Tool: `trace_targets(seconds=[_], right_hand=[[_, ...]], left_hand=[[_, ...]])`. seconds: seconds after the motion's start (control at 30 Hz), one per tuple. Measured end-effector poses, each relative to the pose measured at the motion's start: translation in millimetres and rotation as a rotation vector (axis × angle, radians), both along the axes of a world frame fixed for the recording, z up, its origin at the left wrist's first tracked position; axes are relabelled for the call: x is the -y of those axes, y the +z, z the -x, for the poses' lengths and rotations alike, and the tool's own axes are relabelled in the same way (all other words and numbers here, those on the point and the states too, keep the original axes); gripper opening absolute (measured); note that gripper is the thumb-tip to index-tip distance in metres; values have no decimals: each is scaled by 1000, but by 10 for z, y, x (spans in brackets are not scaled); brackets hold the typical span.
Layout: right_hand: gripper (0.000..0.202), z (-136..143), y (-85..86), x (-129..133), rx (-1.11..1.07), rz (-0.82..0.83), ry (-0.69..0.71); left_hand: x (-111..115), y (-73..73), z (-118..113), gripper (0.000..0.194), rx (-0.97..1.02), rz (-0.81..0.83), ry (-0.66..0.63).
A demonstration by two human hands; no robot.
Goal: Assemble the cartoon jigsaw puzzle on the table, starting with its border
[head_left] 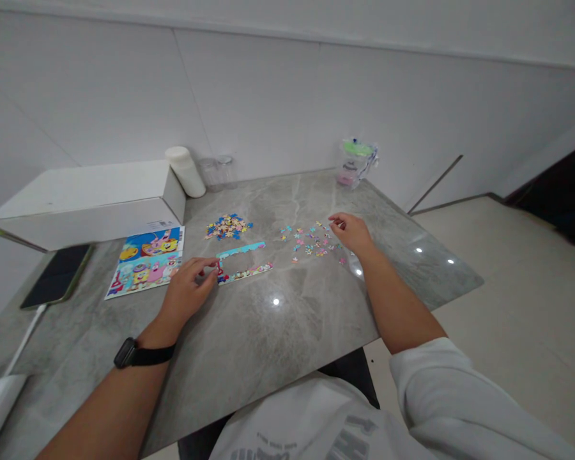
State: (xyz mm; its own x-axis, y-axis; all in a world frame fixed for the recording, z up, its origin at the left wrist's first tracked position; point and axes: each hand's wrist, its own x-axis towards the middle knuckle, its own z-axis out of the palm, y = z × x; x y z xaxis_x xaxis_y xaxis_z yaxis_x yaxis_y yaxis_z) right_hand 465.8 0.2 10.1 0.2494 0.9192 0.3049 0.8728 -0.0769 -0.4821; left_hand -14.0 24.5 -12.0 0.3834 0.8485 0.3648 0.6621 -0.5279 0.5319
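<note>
A partly joined jigsaw puzzle (244,273) lies on the grey marbled table, its strips forming a border around a bare middle. My left hand (189,284) touches the left end of this border, thumb and forefinger apart. Loose puzzle pieces (311,243) are scattered to the right of it. Over their right side is my right hand (349,231), fingers curled in a pinch; whatever may be between the fingertips is too small to make out. A heap of puzzle pieces (227,226) sits behind the border. The colourful cartoon picture sheet (146,263) lies left of my left hand.
A white box (86,198), a white bottle (186,172) and clear cups (218,172) stand along the wall. A phone (57,276) with a white cable lies at left. One plastic-wrapped container (356,163) stands at the back right. The table (287,345) ends close to my body.
</note>
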Motion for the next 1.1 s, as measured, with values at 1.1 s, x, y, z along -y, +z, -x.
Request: trace_targets(seconds=[1.1], right_hand=[[20, 1045, -18, 205, 261, 315, 390]], left_hand=[[20, 1, -40, 32, 29, 26, -33]])
